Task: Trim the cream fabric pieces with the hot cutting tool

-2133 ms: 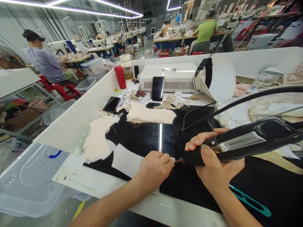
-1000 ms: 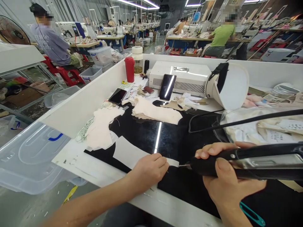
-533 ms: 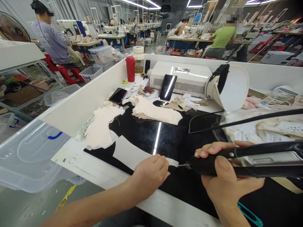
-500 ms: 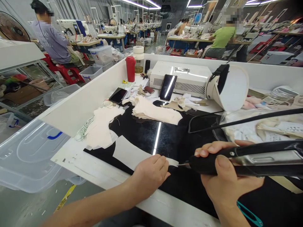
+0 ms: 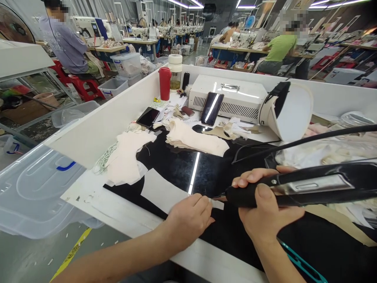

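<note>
My left hand (image 5: 190, 220) hides part of the white piece (image 5: 160, 190). My black tool (image 5: 312, 184) runs off the right edge. The left edge cuts the fan (image 5: 14, 25).

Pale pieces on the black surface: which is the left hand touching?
The white piece narrowing rightward: the left hand covers part of it. Others, like the farther cream stack, lie away from that hand.

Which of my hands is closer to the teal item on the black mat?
Right: your right hand grips the black tool just beyond the teal item; your left hand is farther left, on the white piece.
</note>
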The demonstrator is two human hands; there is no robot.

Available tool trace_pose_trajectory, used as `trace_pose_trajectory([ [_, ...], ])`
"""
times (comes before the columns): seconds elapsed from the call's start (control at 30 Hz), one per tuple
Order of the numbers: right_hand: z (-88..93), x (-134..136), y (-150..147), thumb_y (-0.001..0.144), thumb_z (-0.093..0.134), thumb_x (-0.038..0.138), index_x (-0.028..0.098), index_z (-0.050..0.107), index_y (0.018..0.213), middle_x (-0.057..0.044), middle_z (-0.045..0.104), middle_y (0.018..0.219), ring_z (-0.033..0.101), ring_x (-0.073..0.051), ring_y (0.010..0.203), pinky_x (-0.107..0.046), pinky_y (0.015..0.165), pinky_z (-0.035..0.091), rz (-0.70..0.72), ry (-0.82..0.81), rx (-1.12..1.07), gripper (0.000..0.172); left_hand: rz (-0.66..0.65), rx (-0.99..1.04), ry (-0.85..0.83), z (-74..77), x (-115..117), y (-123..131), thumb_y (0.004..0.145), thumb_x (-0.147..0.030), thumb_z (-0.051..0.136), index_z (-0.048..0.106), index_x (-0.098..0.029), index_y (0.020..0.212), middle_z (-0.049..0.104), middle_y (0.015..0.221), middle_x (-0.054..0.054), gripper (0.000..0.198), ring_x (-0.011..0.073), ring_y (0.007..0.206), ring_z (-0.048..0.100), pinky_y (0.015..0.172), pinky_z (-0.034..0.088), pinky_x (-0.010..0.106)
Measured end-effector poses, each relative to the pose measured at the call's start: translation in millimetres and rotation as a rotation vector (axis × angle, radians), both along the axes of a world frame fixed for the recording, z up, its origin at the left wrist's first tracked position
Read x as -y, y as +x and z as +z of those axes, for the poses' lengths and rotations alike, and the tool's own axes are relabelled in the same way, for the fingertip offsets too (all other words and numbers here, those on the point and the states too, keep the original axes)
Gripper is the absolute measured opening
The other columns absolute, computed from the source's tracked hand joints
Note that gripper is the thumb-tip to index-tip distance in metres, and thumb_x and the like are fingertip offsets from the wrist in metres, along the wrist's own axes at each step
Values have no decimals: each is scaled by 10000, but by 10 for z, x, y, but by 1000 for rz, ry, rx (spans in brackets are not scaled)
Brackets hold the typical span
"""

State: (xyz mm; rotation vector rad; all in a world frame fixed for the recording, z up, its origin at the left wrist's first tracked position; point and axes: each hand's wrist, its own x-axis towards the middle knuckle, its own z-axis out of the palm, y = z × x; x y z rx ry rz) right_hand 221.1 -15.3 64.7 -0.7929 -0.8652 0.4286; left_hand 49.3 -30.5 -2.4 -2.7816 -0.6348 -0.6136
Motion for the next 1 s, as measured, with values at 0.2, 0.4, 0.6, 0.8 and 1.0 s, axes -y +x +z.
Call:
trace_pose_trajectory([
  [0.2,25,32,67,817,964,291,283,674,1139,80,734,777,663,-165,565,-337,551,625,-18,-13,1,433,7,34,16,-21,-4,18,1214,-290,594,794,-80,1117,746,1022,73,306,193,944,695,937,611,299],
  [0.4,5,77,149,791,973,303,284,674,1143,82,718,771,642,-160,570,-331,543,621,-59,-4,-13,463,5,48,28,20,-11,10,1229,-246,530,789,-75,1078,723,979,67,344,195,926,680,916,596,306],
  [0.6,6,64,128,806,1005,323,274,672,1130,77,727,775,664,-155,564,-330,556,638,-42,-3,-4,467,1,40,21,19,-13,-9,1213,-250,587,781,-76,1109,742,1002,60,281,197,958,694,940,596,313],
  [0.8,49,115,97,821,995,337,278,684,1142,75,716,771,656,-155,566,-313,533,610,-12,15,-30,451,-12,10,25,-23,-23,-20,1225,-255,566,769,-95,1106,766,1028,71,285,210,989,731,908,606,327],
  [1.0,-2,158,12,851,979,355,270,674,1159,62,699,790,664,-162,573,-317,528,596,32,13,0,442,13,48,-29,21,-13,-15,1224,-264,571,754,-77,1149,753,1016,69,271,201,945,727,898,607,314],
])
